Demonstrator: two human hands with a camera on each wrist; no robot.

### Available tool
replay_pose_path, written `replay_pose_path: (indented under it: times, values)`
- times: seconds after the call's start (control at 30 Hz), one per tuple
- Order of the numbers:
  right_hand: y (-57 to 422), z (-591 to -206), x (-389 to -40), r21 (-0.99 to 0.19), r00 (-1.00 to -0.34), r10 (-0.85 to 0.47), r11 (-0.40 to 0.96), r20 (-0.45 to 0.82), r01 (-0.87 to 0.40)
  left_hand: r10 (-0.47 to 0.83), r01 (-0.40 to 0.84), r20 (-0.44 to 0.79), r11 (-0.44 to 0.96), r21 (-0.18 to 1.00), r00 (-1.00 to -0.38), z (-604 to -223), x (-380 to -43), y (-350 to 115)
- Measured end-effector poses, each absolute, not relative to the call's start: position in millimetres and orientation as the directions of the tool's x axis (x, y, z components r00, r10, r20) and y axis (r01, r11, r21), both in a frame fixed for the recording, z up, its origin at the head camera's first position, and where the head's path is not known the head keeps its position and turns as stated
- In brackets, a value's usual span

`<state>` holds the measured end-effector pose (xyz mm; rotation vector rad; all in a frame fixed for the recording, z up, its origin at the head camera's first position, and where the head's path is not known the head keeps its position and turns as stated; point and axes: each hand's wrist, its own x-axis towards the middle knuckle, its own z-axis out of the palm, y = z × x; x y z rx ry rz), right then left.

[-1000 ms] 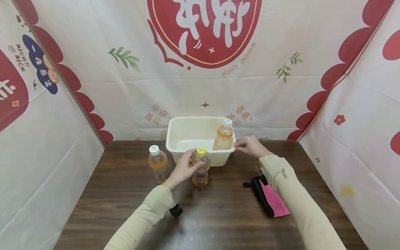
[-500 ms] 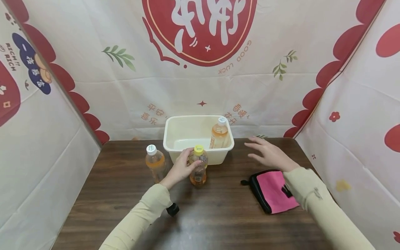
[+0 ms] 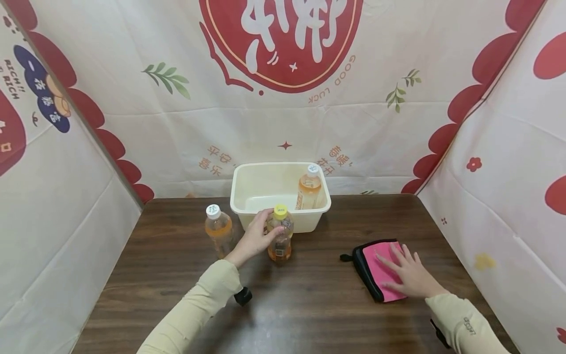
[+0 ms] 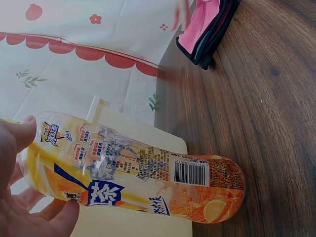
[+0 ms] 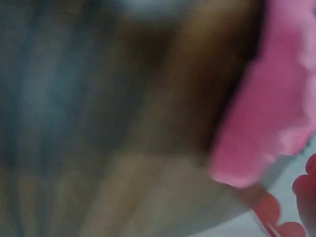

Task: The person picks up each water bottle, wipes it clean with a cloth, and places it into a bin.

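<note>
My left hand (image 3: 255,238) holds the upper part of a drink bottle (image 3: 279,243) with a yellow cap, upright on the table in front of the basin. Thumb and fingers lie on opposite sides of it; its printed orange label (image 4: 207,182) and barcode fill much of the left wrist view. At the right, my right hand (image 3: 413,276) is over a folded pink cloth (image 3: 376,260) with black edging, its fingers spread and overlapping the pink face. The right wrist view is blurred, with the pink cloth (image 5: 261,108) at its right side.
A cream plastic basin (image 3: 248,189) stands at the back, with a white-capped bottle (image 3: 309,191) leaning inside its right end. Another white-capped bottle (image 3: 219,230) stands left of it. Patterned fabric walls (image 3: 185,142) close in the back and sides of the wooden table (image 3: 300,309).
My right hand has left the basin's right rim and moved right and toward me, over the pink cloth. My left hand stays on the yellow-capped bottle.
</note>
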<state>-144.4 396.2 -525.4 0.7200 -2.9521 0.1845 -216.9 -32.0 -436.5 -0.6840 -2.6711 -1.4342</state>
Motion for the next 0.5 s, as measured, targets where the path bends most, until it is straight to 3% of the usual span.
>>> replay_pose_path:
  times: [0.23, 0.5]
  values:
    - [399, -551, -136, -0.115, -0.897, -0.415, 0.894, 0.153, -0.434, 0.372, 0.398, 0.233, 0.468, 0.789, -0.898, -438, -216, -31]
    - [395, -554, -141, -0.195, -0.905, -0.416, 0.884, 0.087, -0.425, 0.376, 0.404, 0.232, 0.485, 0.775, -0.897, -437, -217, -34]
